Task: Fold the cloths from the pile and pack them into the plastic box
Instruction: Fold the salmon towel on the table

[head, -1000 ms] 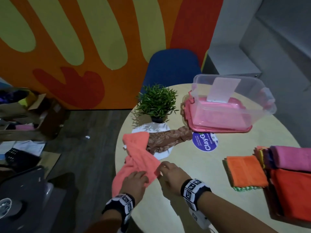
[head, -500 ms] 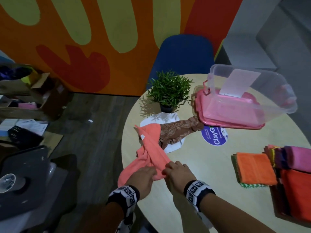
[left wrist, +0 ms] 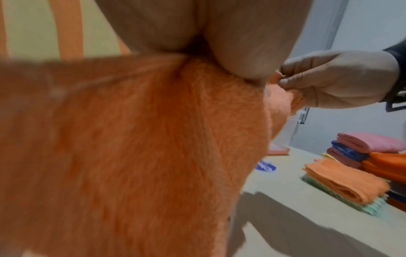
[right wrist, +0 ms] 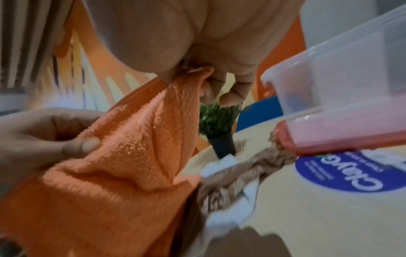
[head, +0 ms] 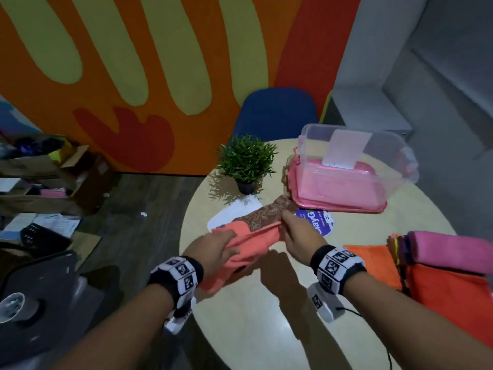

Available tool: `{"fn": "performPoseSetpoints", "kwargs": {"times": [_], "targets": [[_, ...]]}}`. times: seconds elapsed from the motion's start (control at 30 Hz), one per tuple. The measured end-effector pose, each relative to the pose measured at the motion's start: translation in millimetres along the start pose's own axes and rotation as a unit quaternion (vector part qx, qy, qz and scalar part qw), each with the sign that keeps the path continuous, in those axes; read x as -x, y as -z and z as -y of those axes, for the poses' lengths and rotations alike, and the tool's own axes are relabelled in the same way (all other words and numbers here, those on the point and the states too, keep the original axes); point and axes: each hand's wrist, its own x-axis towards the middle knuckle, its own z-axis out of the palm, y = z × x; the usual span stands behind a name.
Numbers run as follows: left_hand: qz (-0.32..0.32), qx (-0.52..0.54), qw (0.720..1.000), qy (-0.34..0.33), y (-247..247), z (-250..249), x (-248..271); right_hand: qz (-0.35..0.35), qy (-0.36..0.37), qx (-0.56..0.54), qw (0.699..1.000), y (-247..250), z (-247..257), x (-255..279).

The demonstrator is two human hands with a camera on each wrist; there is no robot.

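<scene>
Cloth [head: 250, 243], the coral one, hangs between my hands above a round beige table [head: 266, 329], mural wall and grey floor behind. My left hand [head: 217, 248] bunches one end, my right hand [head: 297, 235] pinches the other. Box [head: 354, 166] sits at the far side on a pink lid, plant [head: 246, 161] left of it, brown cloth [head: 266, 213] just past my fingers, folded stack [head: 450, 263] to the right.

Left wrist: cloth [left wrist: 131, 156] fills most of it, right hand [left wrist: 334, 80] pinching a corner.

Right wrist: my fingers [right wrist: 230, 76] clamp the cloth [right wrist: 131, 156], box [right wrist: 351, 87] close by.
</scene>
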Motion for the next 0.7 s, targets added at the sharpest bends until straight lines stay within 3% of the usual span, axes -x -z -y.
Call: {"fn": "performPoseSetpoints", "kwargs": {"times": [0.23, 0.4, 0.53, 0.7], "targets": [[-0.125, -0.036, 0.991, -0.043, 94, -39, -25, -0.205, 0.023, 0.008, 0.978, 111, -17, 21], [-0.188, -0.021, 0.979, -0.076, 119, -76, -33, -0.277, 0.029, 0.014, 0.960, 158, -36, 39], [-0.173, 0.023, 0.980, -0.091, 100, -94, -22, -0.255, 0.013, 0.000, 0.967, 162, -54, 66], [-0.073, 0.022, 0.995, -0.062, 18, -78, 7, -0.137, -0.013, -0.039, 0.990, 114, -89, 127]]}}
